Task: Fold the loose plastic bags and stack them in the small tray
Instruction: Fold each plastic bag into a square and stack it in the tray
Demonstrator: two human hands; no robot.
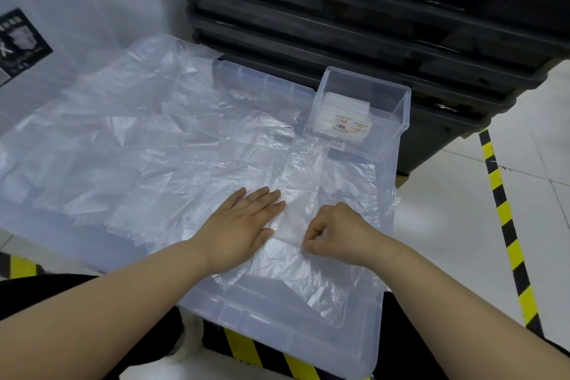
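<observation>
My right grip pinches the near end of the bag, left grip pressing flat beside it; its length runs ahead toward the small tray.

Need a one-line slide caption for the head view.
Left hand flattens a clear plastic bag while the right hand pinches its edge; small tray sits beyond.

- The scene is lit brightly and evenly, and the light is cool and white and seems to come from above.
- Soft white shine is seen on the plastic bags and on the floor.
- Only faint, soft shadows are cast.
- The black crates are left dark, with little detail.
- Straight lines are bent near the edges, and the corners are a little blurred.
</observation>
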